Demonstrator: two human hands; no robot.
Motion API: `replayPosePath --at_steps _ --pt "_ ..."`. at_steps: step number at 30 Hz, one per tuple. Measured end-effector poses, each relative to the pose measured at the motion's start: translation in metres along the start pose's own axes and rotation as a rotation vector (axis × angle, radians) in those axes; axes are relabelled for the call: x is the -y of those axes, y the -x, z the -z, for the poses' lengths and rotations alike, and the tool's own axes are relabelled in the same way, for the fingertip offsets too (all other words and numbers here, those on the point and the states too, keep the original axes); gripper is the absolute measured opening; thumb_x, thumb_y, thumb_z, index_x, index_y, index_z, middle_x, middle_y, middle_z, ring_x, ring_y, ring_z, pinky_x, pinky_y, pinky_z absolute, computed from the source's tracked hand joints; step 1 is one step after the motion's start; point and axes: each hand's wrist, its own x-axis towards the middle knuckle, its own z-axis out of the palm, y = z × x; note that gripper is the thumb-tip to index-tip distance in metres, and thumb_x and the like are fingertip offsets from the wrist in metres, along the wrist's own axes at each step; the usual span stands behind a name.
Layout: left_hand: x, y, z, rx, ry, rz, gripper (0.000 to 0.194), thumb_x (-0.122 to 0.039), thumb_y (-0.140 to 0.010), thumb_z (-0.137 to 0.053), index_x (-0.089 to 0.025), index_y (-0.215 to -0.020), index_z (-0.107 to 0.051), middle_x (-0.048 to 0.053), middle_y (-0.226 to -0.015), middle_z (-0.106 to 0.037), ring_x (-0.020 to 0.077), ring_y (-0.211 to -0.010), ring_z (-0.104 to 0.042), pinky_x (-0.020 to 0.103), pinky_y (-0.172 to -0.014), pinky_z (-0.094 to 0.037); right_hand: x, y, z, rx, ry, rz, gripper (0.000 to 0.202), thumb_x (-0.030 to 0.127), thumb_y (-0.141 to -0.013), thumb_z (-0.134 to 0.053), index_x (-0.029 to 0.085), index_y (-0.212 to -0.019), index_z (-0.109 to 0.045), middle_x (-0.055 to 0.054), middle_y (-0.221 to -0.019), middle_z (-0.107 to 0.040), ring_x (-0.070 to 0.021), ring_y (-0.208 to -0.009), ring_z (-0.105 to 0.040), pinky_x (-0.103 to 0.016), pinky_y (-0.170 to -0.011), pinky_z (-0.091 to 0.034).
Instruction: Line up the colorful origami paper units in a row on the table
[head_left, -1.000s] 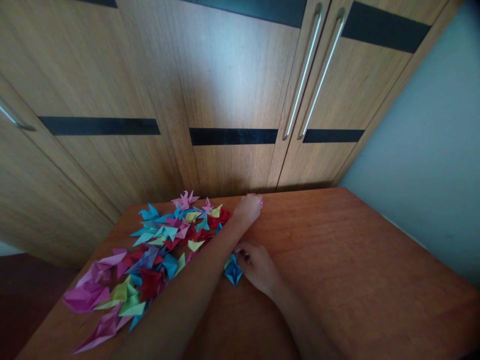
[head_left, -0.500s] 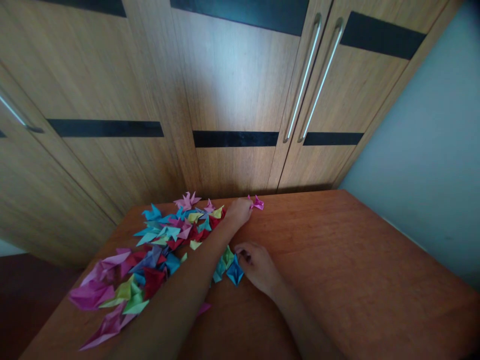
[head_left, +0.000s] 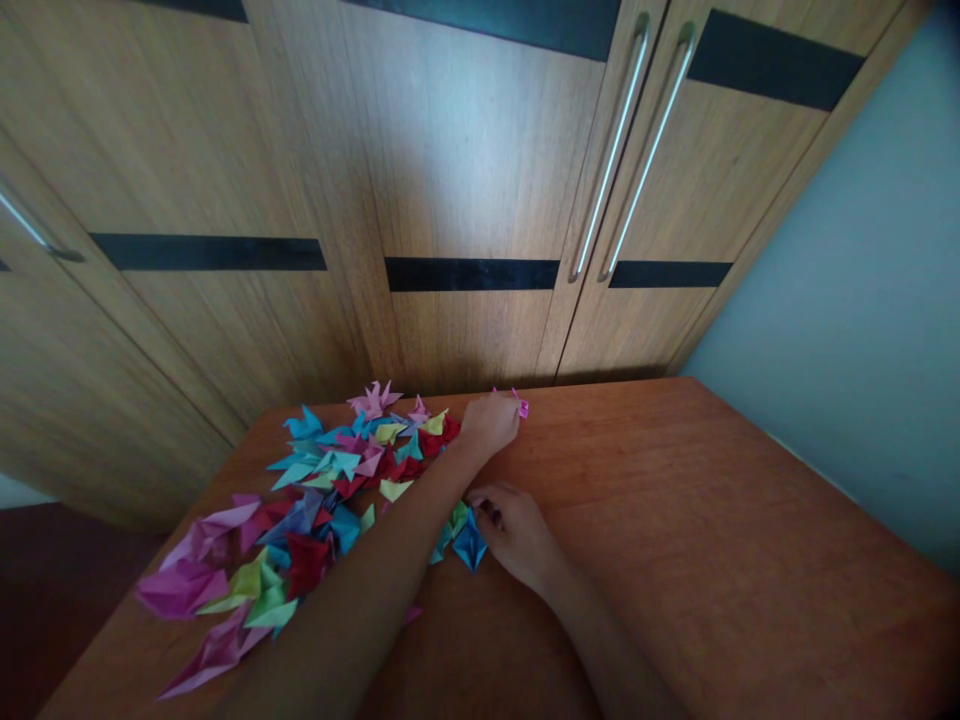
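Wood-grain cabinet doors (head_left: 465,160) with dark inset strips (head_left: 472,274) fill the top of the frame, and a plain pale-blue wall (head_left: 840,320) closes off the right side. Below them a reddish-brown worktop (head_left: 712,500) runs from the centre to the lower right corner, its far edge close against the cabinet.

A loose heap of origami pieces (head_left: 300,517) in pink, blue, red, green and yellow covers the worktop's left part. Every piece that shows is already folded, with no flat sheet in view; most lie in this heap and only a few apart from it. How many more lie hidden cannot be told.

The left forearm (head_left: 375,590) crosses the lower centre and hides part of the heap. The left hand (head_left: 491,421) is at the far edge, over a bright pink origami piece (head_left: 523,409) that peeks out beyond it; its fingers are hidden, so whether they grip cannot be told. The right hand (head_left: 517,535), at centre, has loosely curled fingers beside a blue origami piece (head_left: 470,543); whether they pinch it is unclear. A smaller green origami piece (head_left: 458,517) shows just behind the blue one, partly covered.
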Motion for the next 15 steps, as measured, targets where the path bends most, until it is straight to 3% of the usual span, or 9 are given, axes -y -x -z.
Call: replayPosePath --at_steps 9,15 --pt "-0.017 -0.013 -0.003 -0.030 -0.055 -0.026 0.030 -0.030 -0.089 -0.054 -0.017 -0.116 -0.054 0.009 -0.117 -0.058 0.0214 -0.098 -0.060 0.042 -0.082 -0.051 -0.002 -0.001 -0.002 0.003 -0.030 0.003 0.026 0.000 -0.072 -0.049 0.017 -0.084 -0.064 -0.001 -0.079 -0.063 -0.0126 -0.070 -0.056 -0.021 -0.064 -0.043" --pt "-0.023 -0.020 -0.009 0.019 -0.061 -0.021 0.031 -0.030 -0.089 -0.055 -0.016 -0.117 -0.054 0.009 -0.117 -0.058 0.0213 -0.098 -0.060 0.042 -0.081 -0.051 0.000 -0.001 0.000 0.005 -0.001 -0.023 0.021 0.002 -0.074 -0.049 0.017 -0.080 -0.062 -0.002 -0.078 -0.062 -0.0133 -0.070 -0.057 -0.021 -0.062 -0.043"
